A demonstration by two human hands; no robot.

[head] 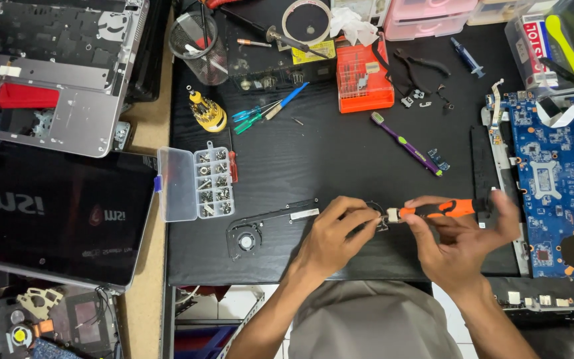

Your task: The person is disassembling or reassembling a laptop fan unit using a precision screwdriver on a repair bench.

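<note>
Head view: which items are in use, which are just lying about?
In use: orange-handled screwdriver in right hand; small metal part pinched by left hand.

Lying about: fan assembly, screw organizer box, purple toothbrush, blue circuit board, orange bit case.

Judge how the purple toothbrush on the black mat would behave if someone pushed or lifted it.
The purple toothbrush looks thin and plastic, so probably light and fairly stiff. It lies flat on the black mat, so a push would likely slide or spin it rather than roll it far.

Electronics repair workbench: dismantled laptops (54,73), screwdrivers (260,114).
</note>
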